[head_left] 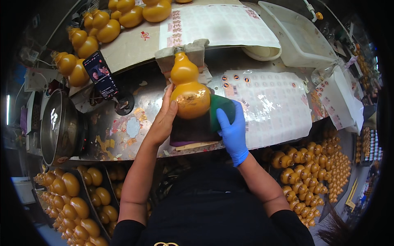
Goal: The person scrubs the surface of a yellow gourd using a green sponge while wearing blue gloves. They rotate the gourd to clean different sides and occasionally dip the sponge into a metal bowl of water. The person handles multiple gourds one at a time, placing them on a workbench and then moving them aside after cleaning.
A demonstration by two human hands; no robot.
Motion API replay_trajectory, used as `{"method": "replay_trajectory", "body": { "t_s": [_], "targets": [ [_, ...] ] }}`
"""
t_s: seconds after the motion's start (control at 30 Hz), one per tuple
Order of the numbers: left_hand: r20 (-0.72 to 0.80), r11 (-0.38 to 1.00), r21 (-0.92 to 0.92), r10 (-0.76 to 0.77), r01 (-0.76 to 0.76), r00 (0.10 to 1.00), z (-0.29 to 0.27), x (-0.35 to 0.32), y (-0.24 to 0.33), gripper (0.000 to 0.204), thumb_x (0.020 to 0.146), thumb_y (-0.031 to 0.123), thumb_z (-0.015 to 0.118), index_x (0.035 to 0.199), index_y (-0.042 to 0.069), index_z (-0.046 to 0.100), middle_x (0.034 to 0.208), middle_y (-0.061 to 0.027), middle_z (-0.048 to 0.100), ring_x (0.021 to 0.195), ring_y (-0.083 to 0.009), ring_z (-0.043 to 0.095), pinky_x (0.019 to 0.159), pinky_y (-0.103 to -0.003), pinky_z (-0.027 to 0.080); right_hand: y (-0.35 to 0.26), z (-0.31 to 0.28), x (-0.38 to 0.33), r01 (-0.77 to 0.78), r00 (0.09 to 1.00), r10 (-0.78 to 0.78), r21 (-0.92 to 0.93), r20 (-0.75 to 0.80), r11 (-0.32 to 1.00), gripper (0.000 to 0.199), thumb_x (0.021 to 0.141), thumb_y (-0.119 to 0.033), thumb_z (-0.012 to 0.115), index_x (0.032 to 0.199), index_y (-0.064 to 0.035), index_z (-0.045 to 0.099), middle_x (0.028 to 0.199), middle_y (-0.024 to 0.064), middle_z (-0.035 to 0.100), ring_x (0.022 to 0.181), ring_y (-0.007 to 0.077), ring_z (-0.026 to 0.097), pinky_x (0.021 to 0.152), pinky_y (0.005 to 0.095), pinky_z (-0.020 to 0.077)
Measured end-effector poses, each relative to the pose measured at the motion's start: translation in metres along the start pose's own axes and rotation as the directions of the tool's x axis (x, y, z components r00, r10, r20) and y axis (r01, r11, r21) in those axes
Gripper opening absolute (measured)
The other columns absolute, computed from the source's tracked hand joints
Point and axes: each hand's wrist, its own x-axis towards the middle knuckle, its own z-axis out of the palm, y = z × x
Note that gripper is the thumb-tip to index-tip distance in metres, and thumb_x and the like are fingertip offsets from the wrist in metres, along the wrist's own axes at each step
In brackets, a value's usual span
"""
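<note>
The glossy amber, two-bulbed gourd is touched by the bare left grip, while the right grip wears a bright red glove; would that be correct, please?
Not quite: the head view shows that the thin glove on the right grip is blue, not red. The bare left grip does touch the glossy amber, two-bulbed gourd.

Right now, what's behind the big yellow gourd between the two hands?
A greyish block shows on both sides of the gourd's neck. Farther back lies a white printed sheet. Whatever sits directly behind the gourd's body is covered.
</note>
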Motion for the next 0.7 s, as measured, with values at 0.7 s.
{"method": "replay_trajectory", "body": {
  "t_s": [0.7],
  "targets": [
    [0.010, 0.932, -0.353, -0.078, 0.077, 0.997, -0.010, 0.003, -0.006, 0.068, 0.101, 0.047, 0.038, 0.150, 0.003, 0.022, 0.151, -0.0165, 0.029, 0.141, -0.0249, 0.024, 0.115, -0.034, 0.019, -0.027, 0.029, -0.020, 0.719, 0.676, -0.544, -0.282, 0.497, 0.636, 0.049, 0.067, -0.004, 0.073, 0.115, -0.0130, 0.068, 0.081, 0.0030, 0.058, 0.068, 0.0208, 0.057, 0.062, 0.0318, 0.0473]
  ]
}}
